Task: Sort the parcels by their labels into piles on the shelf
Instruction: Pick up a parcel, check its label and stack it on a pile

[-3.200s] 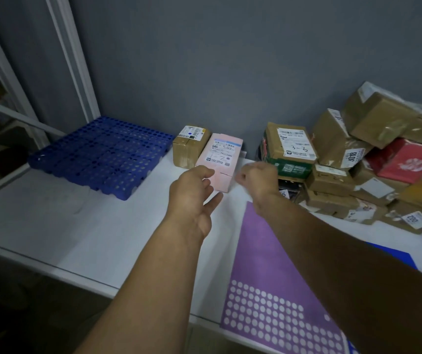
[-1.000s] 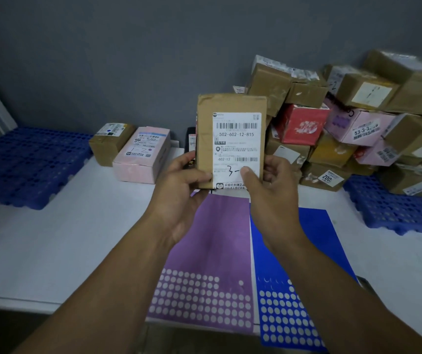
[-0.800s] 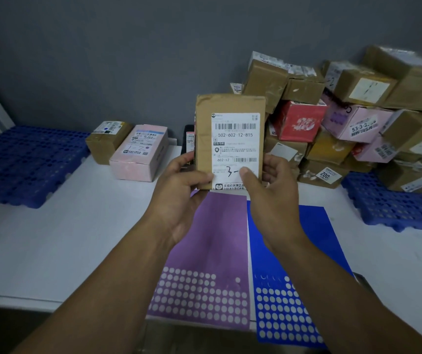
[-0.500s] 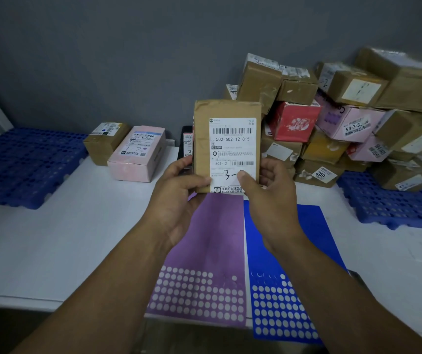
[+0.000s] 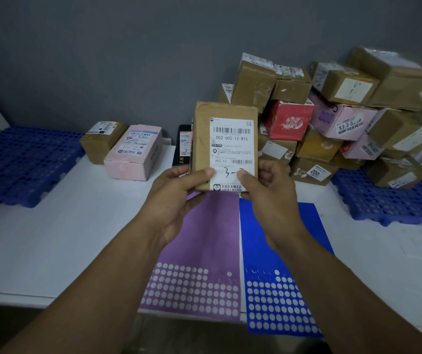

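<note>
Closest to you, two sticker sheets lie flat on the white shelf (image 5: 64, 226). The purple sheet (image 5: 204, 238) is on the left and the blue sheet (image 5: 255, 251) is just beside it on the right. Both have rows of white dots at the near end.

Above the sheets, you hold one brown parcel (image 5: 226, 145) up in the air with both hands. Your left hand (image 5: 174, 198) grips its bottom left corner and your right hand (image 5: 268, 200) grips its bottom right corner. Both thumbs press on the front and the fingers curl behind. The parcel stands upright, and its white label (image 5: 232, 131) faces you. It reads 502-602-12-815, with a "3-" written by hand low down.

Further back on the left, a pink box (image 5: 133, 152) sits on the shelf, touching a small brown box (image 5: 102, 140). A black parcel (image 5: 183, 144) peeks out behind the one you hold.

On the right, a big pile of parcels (image 5: 332, 129) leans on the grey wall (image 5: 128, 60). It has a red box (image 5: 289, 120) in it. A blue pallet (image 5: 21, 162) lies at the far left and another blue pallet (image 5: 388, 203) lies under the right side of the pile.
</note>
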